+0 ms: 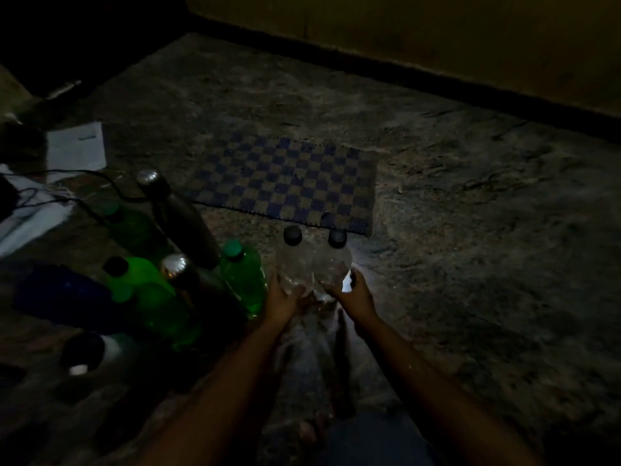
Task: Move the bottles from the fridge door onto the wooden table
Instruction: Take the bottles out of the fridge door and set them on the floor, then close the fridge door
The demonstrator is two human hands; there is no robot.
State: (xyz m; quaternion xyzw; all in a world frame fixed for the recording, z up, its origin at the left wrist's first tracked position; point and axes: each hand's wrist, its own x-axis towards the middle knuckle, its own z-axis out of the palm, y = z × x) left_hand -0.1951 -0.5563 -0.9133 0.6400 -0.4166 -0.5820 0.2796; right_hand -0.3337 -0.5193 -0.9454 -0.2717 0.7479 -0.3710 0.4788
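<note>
The scene is very dark. My left hand (281, 302) grips a clear plastic bottle with a black cap (293, 260). My right hand (354, 294) grips a second clear bottle with a black cap (333, 260). The two bottles stand upright and touch side by side. Left of them stand several more bottles: a green one with a green cap (242, 277), a bright green one with a black cap (141, 290), a tall dark steel flask (179, 216), another steel-capped flask (188, 280) and a green bottle behind (132, 227). A dark blue bottle (64, 297) lies at the far left.
A checkered mat (285, 183) lies on the speckled stone floor (470, 230) beyond the bottles. White paper (75, 148) and dark cables (67, 193) sit at the left. A yellowish wall (437, 38) runs along the back. A black-and-white object (90, 353) lies at the lower left.
</note>
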